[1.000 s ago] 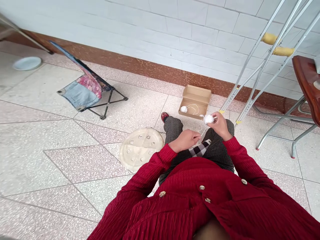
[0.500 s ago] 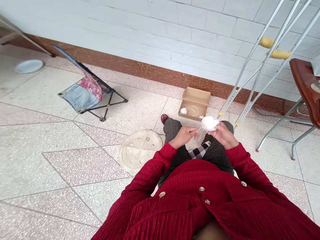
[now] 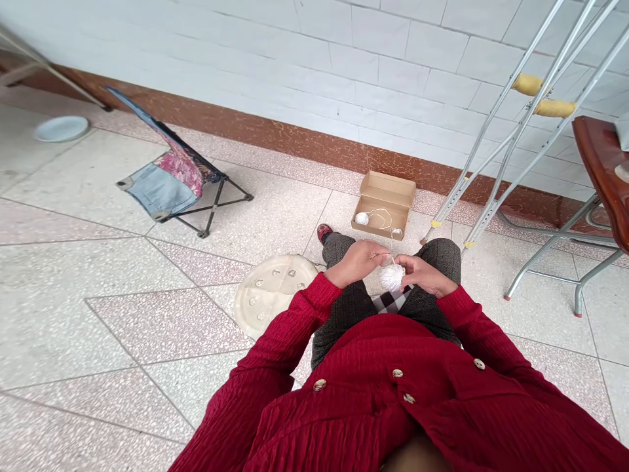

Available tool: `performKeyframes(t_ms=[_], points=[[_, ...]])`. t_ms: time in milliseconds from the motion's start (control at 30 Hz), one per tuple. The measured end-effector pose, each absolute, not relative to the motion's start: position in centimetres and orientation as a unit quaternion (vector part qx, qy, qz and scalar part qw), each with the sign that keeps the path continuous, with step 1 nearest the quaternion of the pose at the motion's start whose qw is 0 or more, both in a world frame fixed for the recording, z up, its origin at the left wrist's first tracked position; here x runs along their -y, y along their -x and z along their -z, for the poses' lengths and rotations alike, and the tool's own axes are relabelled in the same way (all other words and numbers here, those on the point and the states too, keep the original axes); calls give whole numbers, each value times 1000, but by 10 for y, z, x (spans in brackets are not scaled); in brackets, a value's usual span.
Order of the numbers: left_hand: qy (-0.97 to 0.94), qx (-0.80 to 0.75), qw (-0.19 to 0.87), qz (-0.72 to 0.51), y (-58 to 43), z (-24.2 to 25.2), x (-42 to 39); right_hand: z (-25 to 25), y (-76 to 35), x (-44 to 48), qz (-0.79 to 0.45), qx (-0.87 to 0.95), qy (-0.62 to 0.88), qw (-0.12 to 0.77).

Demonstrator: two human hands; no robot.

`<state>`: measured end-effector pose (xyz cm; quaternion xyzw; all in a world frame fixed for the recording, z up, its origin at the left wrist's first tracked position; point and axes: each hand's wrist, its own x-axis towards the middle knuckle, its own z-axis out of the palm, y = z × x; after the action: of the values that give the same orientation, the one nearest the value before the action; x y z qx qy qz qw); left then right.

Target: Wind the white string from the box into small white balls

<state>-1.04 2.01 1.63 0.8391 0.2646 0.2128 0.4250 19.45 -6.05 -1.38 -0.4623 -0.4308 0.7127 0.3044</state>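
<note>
I sit with both hands over my lap. My right hand [image 3: 426,275] is closed around a white yarn ball [image 3: 392,277]. My left hand [image 3: 360,259] pinches the thin strand of yarn just above the ball. The strand runs forward to an open cardboard box [image 3: 393,191] on the floor, where a smaller white ball [image 3: 362,218] lies with loose loops of thread.
A round cream plastic lid [image 3: 271,292] lies on the floor at my left knee. A folding stool [image 3: 171,176] stands further left, with a white plate [image 3: 61,128] beyond. Metal crutches [image 3: 511,124] lean on the tiled wall, beside a brown-seated chair [image 3: 602,170].
My right hand has brought the yarn ball down and toward my lap. My left hand rose from my knee and pinches the strand close above the ball.
</note>
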Motion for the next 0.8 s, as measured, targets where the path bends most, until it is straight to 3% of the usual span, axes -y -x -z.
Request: performKeyframes(t_ms=[167, 400, 500, 633, 800], points=[[-780, -299, 484, -261, 3, -11, -23, -19, -193, 61, -734, 347, 389, 436], [-751, -298, 537, -243, -2, -10, -8, -62, -204, 34, -628, 352, 394, 571], [-774, -301, 512, -219, 2, -12, 6, -60, -213, 18, -566, 371, 447, 586], [-836, -290, 420, -204, 8, -14, 13, -20, -212, 7, -467, 385, 561, 565], [-898, -264, 250, -246, 12, -25, -8, 26, -185, 26, -517, 430, 582, 458]])
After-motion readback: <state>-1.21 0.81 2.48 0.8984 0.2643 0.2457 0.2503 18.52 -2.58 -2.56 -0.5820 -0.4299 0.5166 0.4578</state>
